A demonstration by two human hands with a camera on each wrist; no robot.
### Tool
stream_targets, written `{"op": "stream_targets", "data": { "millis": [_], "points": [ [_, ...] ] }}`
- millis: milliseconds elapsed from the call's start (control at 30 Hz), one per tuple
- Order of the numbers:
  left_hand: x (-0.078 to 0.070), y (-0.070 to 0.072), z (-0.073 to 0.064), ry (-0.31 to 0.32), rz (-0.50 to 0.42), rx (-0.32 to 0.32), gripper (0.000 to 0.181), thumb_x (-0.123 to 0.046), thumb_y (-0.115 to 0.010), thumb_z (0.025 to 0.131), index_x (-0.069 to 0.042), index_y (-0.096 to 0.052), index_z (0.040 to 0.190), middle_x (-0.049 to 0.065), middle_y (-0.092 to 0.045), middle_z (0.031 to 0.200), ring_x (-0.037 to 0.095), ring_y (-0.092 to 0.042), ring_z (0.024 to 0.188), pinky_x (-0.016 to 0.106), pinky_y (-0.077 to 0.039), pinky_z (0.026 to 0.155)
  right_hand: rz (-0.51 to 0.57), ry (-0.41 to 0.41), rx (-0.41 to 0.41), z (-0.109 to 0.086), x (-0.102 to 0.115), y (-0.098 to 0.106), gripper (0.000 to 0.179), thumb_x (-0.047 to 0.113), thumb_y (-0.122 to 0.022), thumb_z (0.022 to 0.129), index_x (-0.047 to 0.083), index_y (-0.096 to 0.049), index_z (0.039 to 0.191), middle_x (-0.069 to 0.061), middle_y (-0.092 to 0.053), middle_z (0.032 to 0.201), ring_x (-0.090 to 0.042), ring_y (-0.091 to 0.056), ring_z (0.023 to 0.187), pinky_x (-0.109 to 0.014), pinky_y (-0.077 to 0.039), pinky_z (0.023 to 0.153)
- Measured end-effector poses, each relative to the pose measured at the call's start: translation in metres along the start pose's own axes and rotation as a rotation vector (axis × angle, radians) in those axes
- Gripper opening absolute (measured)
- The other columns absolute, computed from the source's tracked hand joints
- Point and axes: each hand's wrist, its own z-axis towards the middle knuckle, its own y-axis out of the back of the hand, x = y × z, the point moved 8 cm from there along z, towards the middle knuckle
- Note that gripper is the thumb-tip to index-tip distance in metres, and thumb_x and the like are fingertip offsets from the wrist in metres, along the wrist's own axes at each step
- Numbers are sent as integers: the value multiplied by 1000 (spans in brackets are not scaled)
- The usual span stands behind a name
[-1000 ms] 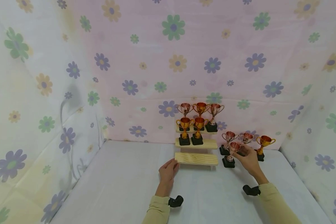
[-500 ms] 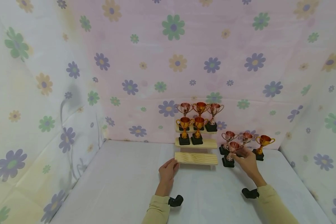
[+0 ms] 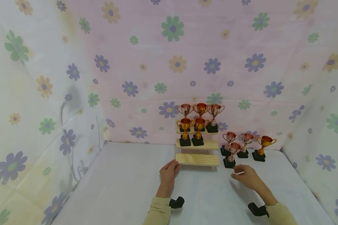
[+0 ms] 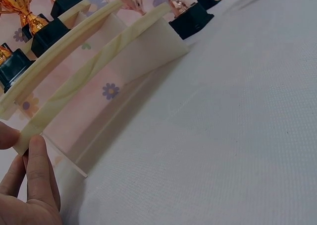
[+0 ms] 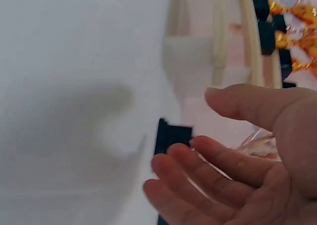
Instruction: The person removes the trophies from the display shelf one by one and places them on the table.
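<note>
1. I see the left hand [image 3: 168, 171] pinch a pale three-step wooden stand [image 3: 197, 159].
2. The right hand [image 3: 247, 177] hovers, fingers parted, near a rose-gold, black-based trophy cup [image 3: 233, 151] upright beside the stand.

The head view looks forward and down over the bench [image 3: 124, 187]; closer wrist views share the shelf [image 3: 197, 159], left's ten o'clock, right's two.

Flower-printed cloth [image 3: 146, 56] (pinkish at the back) surrounds a white table [image 3: 115, 187].
</note>
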Motion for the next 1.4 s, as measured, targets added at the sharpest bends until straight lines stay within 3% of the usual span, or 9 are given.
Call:
{"op": "stream_targets", "data": {
  "millis": [133,233,500,733,933,1167,1400],
  "points": [
    [0,1,0,1,-1,-2,35,2,-67,91,16,-62,123,21,-68,109,14,-69,86,28,-62,85,2,35,37,-12,24,-6,35,11,-75,91,-10,-65,117,-19,-71,107,-31,-70,93,-43,-63,78],
    [2,2,1,4,2,-3,36,2,-68,91,16,-62,123,21,-67,110,15,-69,86,28,-62,85,24,116,11,-17,49,-4,35,11,-74,92,-9,-65,119,-22,-71,111,-30,-71,94,-41,-64,78],
    [5,8,2,16,21,-6,38,-1,-70,91,13,-62,126,22,-66,117,15,-69,90,27,-61,86,134,309,-299,0,102,20,49,8,-68,97,-3,-50,142,-23,-67,121,-33,-68,102,-46,-62,85],
    [7,8,4,28,22,12,40,-3,-70,92,13,-61,128,21,-67,118,14,-69,90,27,-61,88,347,330,-447,28,124,28,55,13,-67,99,1,-44,148,-24,-56,137,-40,-59,121,-57,-51,104],
    [9,7,7,31,13,19,39,-1,-69,93,15,-60,128,18,-68,113,12,-68,89,31,-61,91,493,359,-482,50,141,31,63,6,-72,93,-3,-43,148,-25,-47,146,-42,-49,132,-57,-45,111],
    [6,5,5,5,-5,6,37,1,-70,91,16,-62,124,18,-69,107,14,-69,85,27,-62,85,577,342,-441,69,150,22,74,12,-78,90,2,-39,151,-20,-42,150,-42,-45,134,-59,-45,111],
    [6,2,3,6,-5,4,36,0,-70,91,14,-64,123,20,-69,110,15,-69,89,28,-62,86,648,339,-404,76,159,19,76,8,-77,90,-3,-36,153,-26,-42,148,-45,-47,134,-59,-45,111]
  ]
}}
